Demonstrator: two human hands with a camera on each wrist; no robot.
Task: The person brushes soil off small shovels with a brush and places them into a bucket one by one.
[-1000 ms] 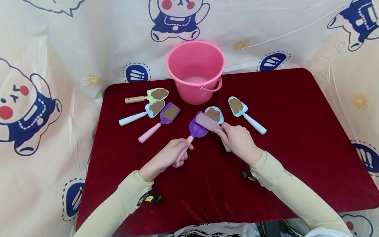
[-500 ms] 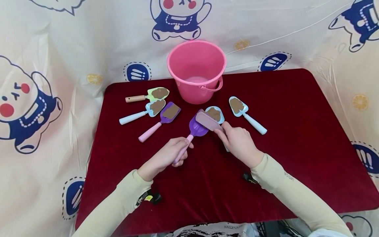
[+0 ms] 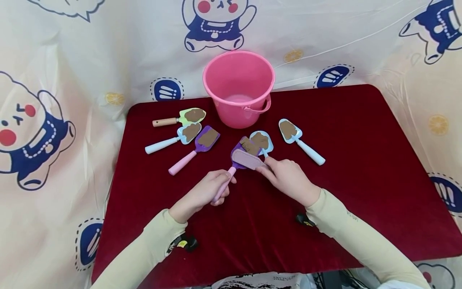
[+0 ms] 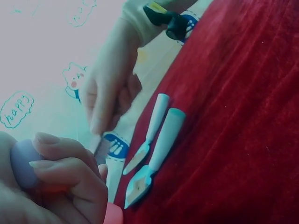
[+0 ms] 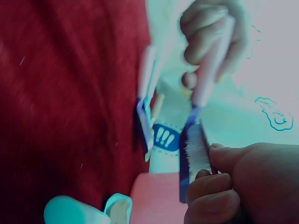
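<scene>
My left hand (image 3: 206, 189) grips the pink handle of a purple hand trowel (image 3: 230, 173), its blade pointing away above the table. On that blade shows a brown dirt-like patch (image 3: 250, 146). With thumb and fingers my right hand (image 3: 291, 179) holds a pale pinkish brush (image 3: 247, 159) across the lower blade. Seen from the right wrist, the brush's pale bristles (image 5: 194, 156) face the trowel. Just beyond, a light blue trowel (image 3: 264, 141) with a brown patch lies partly behind the held trowel and right hand.
A pink bucket (image 3: 239, 108) stands at the back of the red-covered table (image 3: 353, 160). On the left lie a green trowel (image 3: 165, 122), a light blue trowel (image 3: 161, 145) and a purple trowel (image 3: 182, 162). Another light blue trowel (image 3: 310, 153) lies right. All bear brown patches.
The brush has slid down the blade toward the trowel's handle, uncovering the brown patch near the tip. My left hand keeps its place.
</scene>
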